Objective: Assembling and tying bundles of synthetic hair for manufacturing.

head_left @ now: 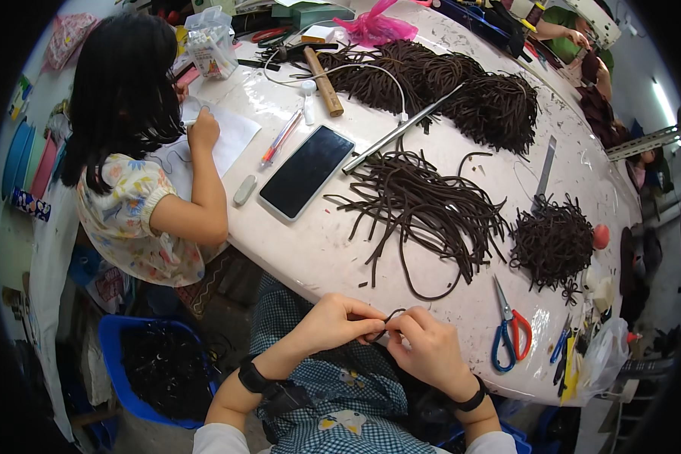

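At the table's near edge, my left hand (339, 324) and my right hand (428, 346) meet fingertip to fingertip. Both pinch a short dark brown cord (393, 315), which bends up in a small loop between them; its ends are hidden by the fingers. Just beyond lies a loose spread of dark brown cords (424, 208). To its right sits a tighter heap of short, knotted-looking cord pieces (554, 244), with a metal ruler (546, 168) reaching out behind it. Scissors (510, 327) with one blue and one red handle lie to the right of my right hand.
A phone (307, 172), metal rod (401, 130) and wooden-handled hammer (323, 82) lie beyond. Thick cord bundles (439, 79) fill the back. At left a person (147, 174) draws on paper (231, 136); another person (575, 38) works far right. A blue bin (117, 363) stands below left.
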The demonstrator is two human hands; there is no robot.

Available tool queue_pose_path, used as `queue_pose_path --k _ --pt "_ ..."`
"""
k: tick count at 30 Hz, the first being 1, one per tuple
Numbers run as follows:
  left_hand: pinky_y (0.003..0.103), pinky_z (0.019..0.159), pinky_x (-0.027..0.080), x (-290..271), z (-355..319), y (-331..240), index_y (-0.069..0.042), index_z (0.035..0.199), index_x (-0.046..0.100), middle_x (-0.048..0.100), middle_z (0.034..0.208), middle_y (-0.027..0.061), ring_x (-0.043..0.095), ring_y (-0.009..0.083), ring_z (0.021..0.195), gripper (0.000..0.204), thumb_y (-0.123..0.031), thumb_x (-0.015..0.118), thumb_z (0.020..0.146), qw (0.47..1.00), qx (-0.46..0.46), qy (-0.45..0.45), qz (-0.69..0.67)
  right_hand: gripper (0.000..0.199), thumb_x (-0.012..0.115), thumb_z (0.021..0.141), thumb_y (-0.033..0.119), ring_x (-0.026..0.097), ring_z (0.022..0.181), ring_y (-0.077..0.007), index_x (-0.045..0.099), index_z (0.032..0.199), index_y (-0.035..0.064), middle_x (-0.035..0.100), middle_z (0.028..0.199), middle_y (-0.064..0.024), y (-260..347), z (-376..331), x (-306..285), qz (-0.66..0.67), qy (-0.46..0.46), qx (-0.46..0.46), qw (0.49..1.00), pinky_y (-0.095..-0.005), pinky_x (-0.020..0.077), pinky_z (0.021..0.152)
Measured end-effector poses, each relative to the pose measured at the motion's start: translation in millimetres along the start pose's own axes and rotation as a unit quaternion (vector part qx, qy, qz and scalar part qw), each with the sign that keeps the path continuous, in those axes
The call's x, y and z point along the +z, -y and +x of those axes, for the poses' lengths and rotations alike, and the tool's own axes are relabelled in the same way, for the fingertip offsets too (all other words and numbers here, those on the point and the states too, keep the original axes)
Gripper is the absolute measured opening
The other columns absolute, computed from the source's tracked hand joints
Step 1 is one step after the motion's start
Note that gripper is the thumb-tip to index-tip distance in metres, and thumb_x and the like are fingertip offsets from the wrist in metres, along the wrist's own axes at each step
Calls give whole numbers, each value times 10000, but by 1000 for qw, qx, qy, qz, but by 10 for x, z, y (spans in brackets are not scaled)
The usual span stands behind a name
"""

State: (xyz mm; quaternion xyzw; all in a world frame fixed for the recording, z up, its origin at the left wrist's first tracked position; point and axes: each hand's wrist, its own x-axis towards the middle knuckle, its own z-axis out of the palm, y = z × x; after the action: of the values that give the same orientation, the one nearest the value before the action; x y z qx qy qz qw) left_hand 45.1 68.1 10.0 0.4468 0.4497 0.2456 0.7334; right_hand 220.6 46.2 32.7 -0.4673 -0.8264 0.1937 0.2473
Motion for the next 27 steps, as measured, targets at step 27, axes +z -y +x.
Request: queue_pose_path --k 27 --pt "186 597 455 -29 -167 64 38 876 622 622 734 57 561 74 641 171 -38 644 725 991 -15 122 -57 108 640 658 5 558 580 -158 612 755 43 562 702 -56 -112 84 -311 214 37 51 975 -232 432 501"
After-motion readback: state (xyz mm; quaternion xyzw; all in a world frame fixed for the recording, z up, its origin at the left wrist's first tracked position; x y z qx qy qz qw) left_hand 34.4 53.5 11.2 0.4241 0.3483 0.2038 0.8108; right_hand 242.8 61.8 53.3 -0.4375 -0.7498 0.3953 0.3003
